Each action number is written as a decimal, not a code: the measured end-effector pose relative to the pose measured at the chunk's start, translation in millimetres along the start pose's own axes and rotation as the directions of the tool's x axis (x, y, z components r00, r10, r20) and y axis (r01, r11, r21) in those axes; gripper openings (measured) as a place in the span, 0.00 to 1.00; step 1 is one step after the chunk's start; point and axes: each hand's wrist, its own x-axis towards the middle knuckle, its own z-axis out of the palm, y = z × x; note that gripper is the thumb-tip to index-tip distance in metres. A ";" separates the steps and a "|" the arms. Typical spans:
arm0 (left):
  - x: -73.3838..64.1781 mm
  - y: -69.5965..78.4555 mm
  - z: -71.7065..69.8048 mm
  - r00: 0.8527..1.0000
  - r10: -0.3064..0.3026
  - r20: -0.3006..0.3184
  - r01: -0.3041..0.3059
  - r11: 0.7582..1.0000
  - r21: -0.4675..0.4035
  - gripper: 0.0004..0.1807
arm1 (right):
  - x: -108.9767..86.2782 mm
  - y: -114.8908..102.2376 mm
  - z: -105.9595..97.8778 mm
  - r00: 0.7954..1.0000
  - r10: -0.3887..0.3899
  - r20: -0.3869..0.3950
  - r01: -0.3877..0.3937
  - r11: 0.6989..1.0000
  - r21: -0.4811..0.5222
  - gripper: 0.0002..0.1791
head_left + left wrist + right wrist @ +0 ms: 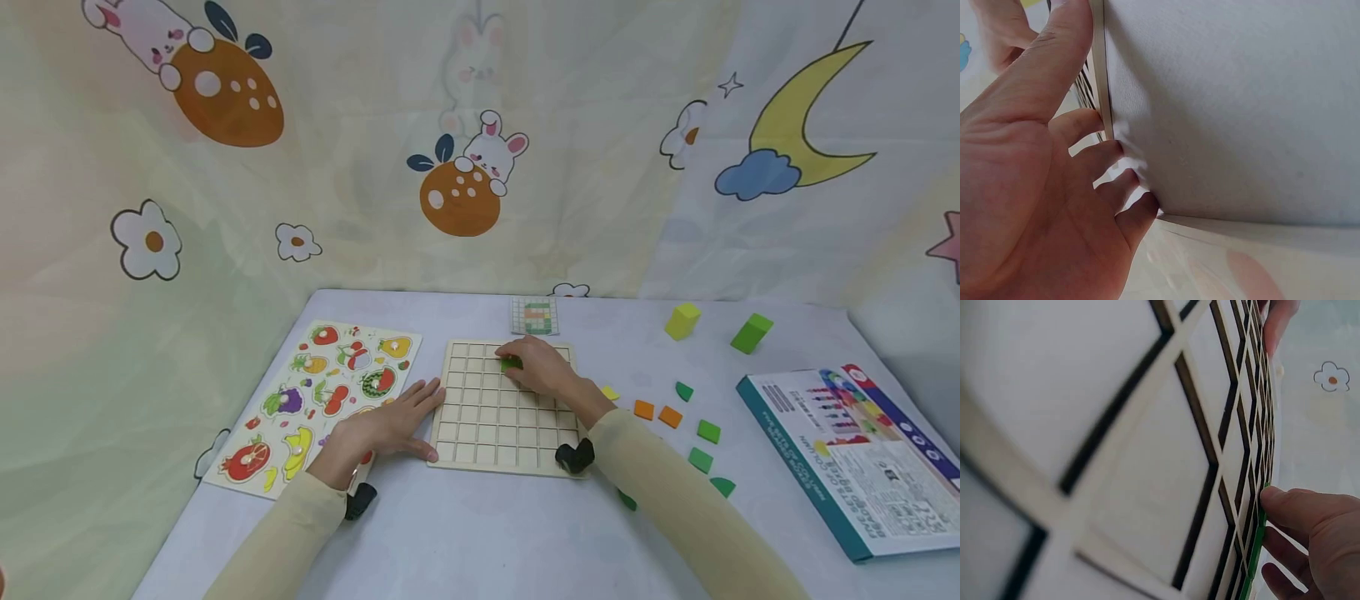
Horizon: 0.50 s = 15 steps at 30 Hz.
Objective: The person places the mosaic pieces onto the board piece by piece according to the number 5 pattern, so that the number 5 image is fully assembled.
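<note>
A pale wooden grid board (480, 417) lies at the middle of the table. My right hand (540, 367) is over its far part and pinches a small green tile (512, 362) at the grid's surface. From the side, the right wrist view shows the thumb and fingers (1297, 512) against a green edge (1259, 544) on the board. At the board's left edge my left hand (390, 423) rests with extended fingers and spread thumb. Its fingertips touch the board's side in the left wrist view, and the palm (1041, 206) holds nothing.
A fruit picture board (337, 379) lies left, partly under my left hand. Behind the grid is a small pattern card (535, 317). Orange tiles (643, 409), green tiles (708, 431), a yellow block (682, 321), a green block (752, 333) and a flat box (855, 458) are right.
</note>
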 end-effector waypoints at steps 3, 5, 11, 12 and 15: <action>-0.3 0.6 0.0 1.000 -0.002 -0.001 0.002 1.000 -0.004 0.54 | -1.7 2.1 0.0 1.000 -0.009 -0.011 0.009 1.000 0.013 0.20; -0.6 0.4 0.4 1.000 -0.003 -0.001 0.003 1.000 -0.009 0.54 | -5.0 3.5 -1.8 1.000 -0.011 -0.022 0.011 1.000 0.022 0.21; -0.3 -0.9 1.6 1.000 -0.011 -0.003 0.011 1.000 -0.003 0.55 | -24.7 15.9 -15.5 0.998 0.020 -0.057 -0.019 0.999 0.030 0.21; -0.2 -1.0 1.5 1.000 -0.012 -0.002 0.012 1.000 -0.001 0.55 | -29.4 20.0 -19.1 0.997 0.038 -0.062 -0.037 0.999 0.029 0.21; -0.4 -1.4 0.6 1.000 -0.005 -0.004 0.005 1.000 -0.003 0.55 | -46.3 37.1 -30.4 0.990 0.114 -0.080 -0.112 0.993 0.038 0.22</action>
